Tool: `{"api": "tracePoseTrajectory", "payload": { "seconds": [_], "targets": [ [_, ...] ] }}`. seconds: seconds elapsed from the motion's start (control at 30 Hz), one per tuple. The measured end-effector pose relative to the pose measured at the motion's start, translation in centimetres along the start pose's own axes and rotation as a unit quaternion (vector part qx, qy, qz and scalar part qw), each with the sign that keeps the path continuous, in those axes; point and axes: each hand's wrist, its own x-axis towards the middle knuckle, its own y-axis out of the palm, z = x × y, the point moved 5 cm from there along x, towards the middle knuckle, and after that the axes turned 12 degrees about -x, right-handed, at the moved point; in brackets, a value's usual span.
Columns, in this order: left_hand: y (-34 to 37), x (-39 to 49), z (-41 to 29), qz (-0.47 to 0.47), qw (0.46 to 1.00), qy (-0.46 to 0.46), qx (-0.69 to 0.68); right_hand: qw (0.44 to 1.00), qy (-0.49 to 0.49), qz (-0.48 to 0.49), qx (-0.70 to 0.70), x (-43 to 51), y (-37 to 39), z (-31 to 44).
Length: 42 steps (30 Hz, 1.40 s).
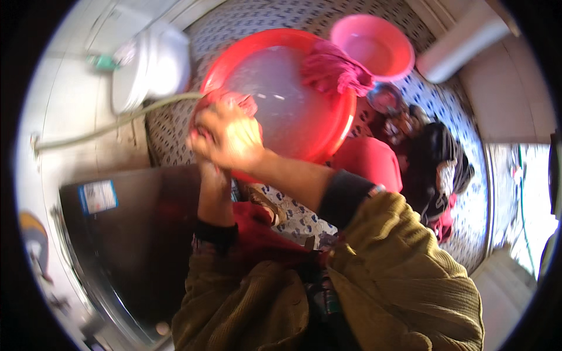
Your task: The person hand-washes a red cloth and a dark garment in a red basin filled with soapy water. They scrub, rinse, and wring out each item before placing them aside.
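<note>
Both my hands are pressed together over the left rim of a large red plastic basin (347, 115), gripping a bunched reddish cloth (248, 104). My right hand (237, 136) lies on top and is blurred. Beneath it, my left hand (210, 163) is partly hidden, its fingers closed about the same cloth. Cloudy greyish water (268, 87) fills the basin. A wet dark-pink cloth (333, 70) hangs over its far right rim, partly in the water.
A smaller pink basin (373, 48) stands behind, near a white pedestal (461, 41). Dark clothes (434, 162) are heaped at right beside a small bowl (384, 97). At left are a white toilet (151, 66), a hose (118, 116) and a dark glossy appliance top (131, 237).
</note>
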Motion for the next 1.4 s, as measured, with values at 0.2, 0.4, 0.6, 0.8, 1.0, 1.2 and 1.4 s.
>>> {"api": "tracePoseTrajectory", "payload": {
  "seconds": [0.2,0.4,0.6,0.8,1.0,1.2,1.4],
  "targets": [
    [-1.1,0.0,3.0,0.051,0.968,-0.086,-0.232,0.995,0.013,0.03,-0.098,1.3,1.7,-2.6],
    [2.1,-2.9,2.8,-0.043,0.973,-0.065,-0.218,0.988,0.027,0.076,-0.129,-1.6,3.5,-3.4],
    [5.5,-1.8,1.5,-0.017,0.974,-0.076,-0.211,0.985,0.003,0.012,-0.171,-0.4,1.8,-4.7],
    [4.5,-3.2,-0.8,0.067,0.976,0.017,-0.206,0.846,0.364,0.182,0.344,0.1,2.9,-11.5],
    [1.5,-3.1,-2.7,0.078,0.963,-0.067,-0.251,0.775,0.305,0.291,0.471,1.9,-0.6,-7.5],
    [5.6,-3.5,-3.3,0.04,0.978,-0.128,-0.158,0.827,0.272,0.187,0.454,4.3,0.0,-2.7],
    [2.0,-4.1,1.3,-0.009,0.941,-0.289,-0.176,0.946,0.152,0.162,0.234,5.3,-0.7,-2.7]
  ]
}}
